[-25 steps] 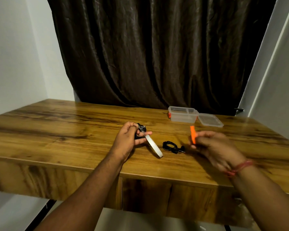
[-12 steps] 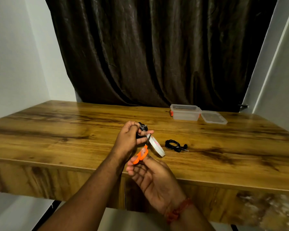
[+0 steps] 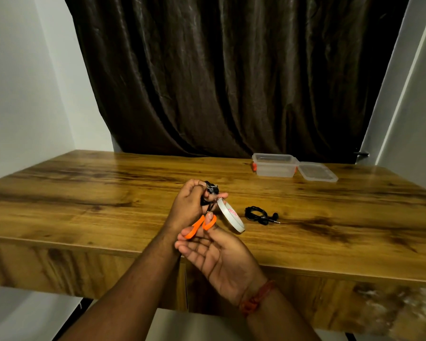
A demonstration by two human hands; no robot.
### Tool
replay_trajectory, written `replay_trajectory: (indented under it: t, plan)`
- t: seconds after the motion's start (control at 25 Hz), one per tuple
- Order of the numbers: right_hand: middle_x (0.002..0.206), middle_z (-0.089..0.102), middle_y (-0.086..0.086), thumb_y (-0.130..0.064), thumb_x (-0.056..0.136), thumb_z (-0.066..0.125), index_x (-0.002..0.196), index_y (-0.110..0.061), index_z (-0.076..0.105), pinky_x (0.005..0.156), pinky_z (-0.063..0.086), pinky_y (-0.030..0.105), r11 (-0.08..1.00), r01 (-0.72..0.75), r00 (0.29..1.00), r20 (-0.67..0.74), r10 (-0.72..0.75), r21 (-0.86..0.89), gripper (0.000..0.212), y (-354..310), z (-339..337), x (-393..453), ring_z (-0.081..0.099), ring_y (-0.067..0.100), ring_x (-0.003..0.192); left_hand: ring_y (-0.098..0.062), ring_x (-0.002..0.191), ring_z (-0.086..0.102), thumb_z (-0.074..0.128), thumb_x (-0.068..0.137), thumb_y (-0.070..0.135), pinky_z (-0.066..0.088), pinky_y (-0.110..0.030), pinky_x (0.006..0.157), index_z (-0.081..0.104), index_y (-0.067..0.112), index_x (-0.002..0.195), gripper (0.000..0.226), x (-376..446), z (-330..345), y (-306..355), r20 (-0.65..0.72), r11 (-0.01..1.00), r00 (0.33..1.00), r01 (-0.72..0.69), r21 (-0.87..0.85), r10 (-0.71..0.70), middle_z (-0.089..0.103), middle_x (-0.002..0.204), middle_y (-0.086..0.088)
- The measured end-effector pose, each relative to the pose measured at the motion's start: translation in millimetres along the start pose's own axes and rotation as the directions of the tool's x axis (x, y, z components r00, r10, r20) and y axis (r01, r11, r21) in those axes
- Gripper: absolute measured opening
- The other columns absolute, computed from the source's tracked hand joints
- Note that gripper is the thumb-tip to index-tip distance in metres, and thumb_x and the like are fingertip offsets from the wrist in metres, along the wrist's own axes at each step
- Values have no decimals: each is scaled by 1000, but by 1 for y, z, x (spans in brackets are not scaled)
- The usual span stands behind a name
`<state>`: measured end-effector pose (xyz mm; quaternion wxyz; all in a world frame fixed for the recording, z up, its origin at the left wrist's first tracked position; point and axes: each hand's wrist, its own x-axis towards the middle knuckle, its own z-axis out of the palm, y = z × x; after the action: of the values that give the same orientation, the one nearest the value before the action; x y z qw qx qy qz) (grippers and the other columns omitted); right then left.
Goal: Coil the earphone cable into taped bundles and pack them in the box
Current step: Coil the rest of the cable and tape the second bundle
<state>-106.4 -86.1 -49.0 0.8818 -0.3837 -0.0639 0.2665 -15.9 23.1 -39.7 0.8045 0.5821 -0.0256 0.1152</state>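
Currently, in the head view, my left hand (image 3: 190, 205) grips a coiled earphone bundle (image 3: 210, 189), the tape roll (image 3: 231, 216) hanging just beyond its thumb. My right hand (image 3: 214, 254), directly beneath, holds orange scissors (image 3: 201, 225). I judge the cable light and springy; pinch across the coil. The blades and tape end are hidden. A second bundle (image 3: 260, 215) lies to the right; the box (image 3: 274, 166) sits farther off.

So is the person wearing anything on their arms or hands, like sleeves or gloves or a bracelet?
No gloves and no sleeves in view: both forearms are bare up to the picture's edge. The left hand has nothing on it that shows. The right hand has a red-orange thread band wound round the wrist, looking like several strands. No rings or watch can be seen.
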Motion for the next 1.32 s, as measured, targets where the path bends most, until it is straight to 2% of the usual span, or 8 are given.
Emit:
replay_trajectory:
  t: [0.12, 0.52, 0.68, 1.0, 1.08, 1.16, 1.24, 1.32]
  plan:
    - [100, 69, 27, -20, 87, 57, 118, 20, 55, 77, 61, 33, 1000, 9, 1000, -8, -10, -11, 51, 1, -1, 4, 71, 34, 93, -38, 91, 72, 33, 103, 7, 57, -43, 76, 45, 7, 87, 21, -3, 2, 3, 6, 1000, 1000, 0, -7, 0, 65, 67, -10]
    - [93, 68, 24, -27, 78, 63, 115, 15, 58, 68, 59, 29, 997, 71, 996, -61, -70, 4, 56, -1, -2, 13, 72, 29, 83, -36, 84, 73, 36, 102, 6, 57, -46, 79, 47, 8, 86, 19, -6, 5, 7, -28, 998, 1000, -5, -56, 3, 61, 60, -3]
    - [86, 68, 21, -25, 92, 58, 100, 10, 63, 65, 59, 27, 995, 72, 994, -83, -78, -73, 36, -1, -2, 9, 71, 24, 73, -37, 85, 73, 37, 102, 6, 62, -39, 70, 47, 8, 86, 20, -7, 4, 7, -41, 997, 999, -4, -74, 1, 59, 64, -7]
    - [85, 68, 23, -24, 92, 60, 90, 8, 68, 67, 59, 27, 978, -44, 997, 54, 56, -206, 33, -8, 3, -29, 70, 25, 71, -41, 91, 71, 32, 102, 5, 60, -46, 78, 47, 8, 89, 20, -6, 4, 6, -70, 995, 997, -29, -100, 22, 57, 65, -9]
    - [83, 68, 20, -22, 93, 60, 88, 5, 68, 64, 57, 28, 948, 12, 1000, 14, -8, -319, 28, -23, -8, -36, 67, 24, 69, -41, 92, 71, 33, 102, 6, 60, -47, 78, 47, 8, 88, 20, -6, 5, 5, -84, 995, 996, -34, -90, 27, 56, 69, -11]
    - [79, 68, 15, -25, 95, 61, 84, -2, 69, 61, 51, 28, 746, 66, 971, -129, -200, -663, 27, -50, -29, -35, 62, 19, 66, -41, 92, 71, 34, 102, 7, 59, -49, 80, 48, 8, 88, 20, -6, 5, 5, -88, 996, 996, -29, -82, 21, 57, 71, -12]
    - [71, 64, 8, -31, 95, 61, 75, -9, 64, 54, 40, 26, 244, -102, 858, -209, -469, -964, 30, -86, -62, -28, 54, 16, 59, -41, 93, 71, 34, 103, 9, 57, -50, 83, 49, 9, 90, 20, -6, 3, 5, -81, 997, 997, -14, -80, 8, 59, 72, -13]
    - [76, 64, 8, -34, 94, 60, 77, -12, 61, 55, 36, 27, -137, -359, 791, -223, -569, -923, 28, -122, -97, -22, 53, 19, 64, -40, 93, 71, 33, 104, 9, 57, -50, 84, 50, 9, 90, 21, -8, 3, 6, -74, 997, 997, -12, -81, 6, 62, 69, -11]
